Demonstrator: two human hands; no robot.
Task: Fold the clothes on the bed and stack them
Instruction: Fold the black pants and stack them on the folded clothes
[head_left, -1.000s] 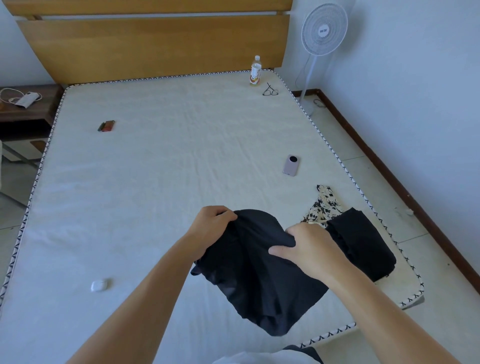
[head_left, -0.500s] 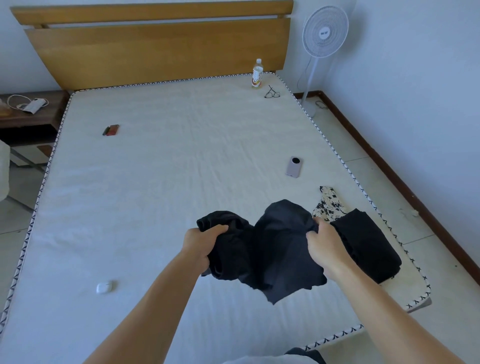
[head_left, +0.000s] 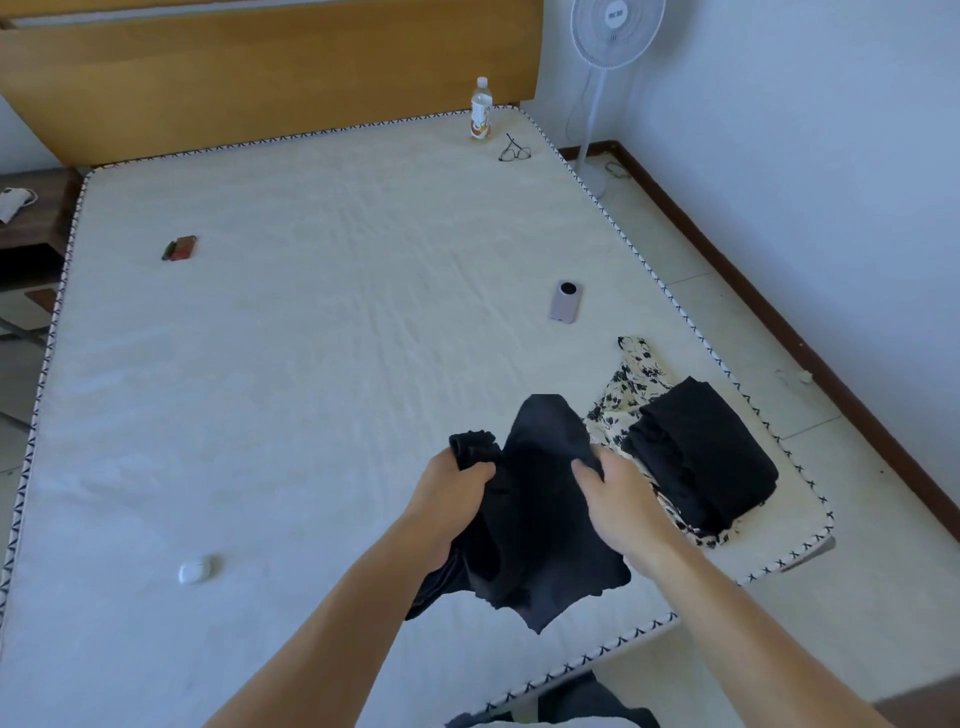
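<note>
Two garments look done: a folded black piece (head_left: 701, 452) lies on a floral one (head_left: 631, 387). Just left of that stack, left hand (head_left: 447, 499) and right hand (head_left: 618, 501) grip an unfolded black garment (head_left: 535, 514), fingers curled into it.

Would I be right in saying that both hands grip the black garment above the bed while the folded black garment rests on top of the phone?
Not quite. The head view shows the folded black garment resting on the floral garment, not the phone, which lies apart. The left hand and right hand do grip the black garment above the bed.
</note>
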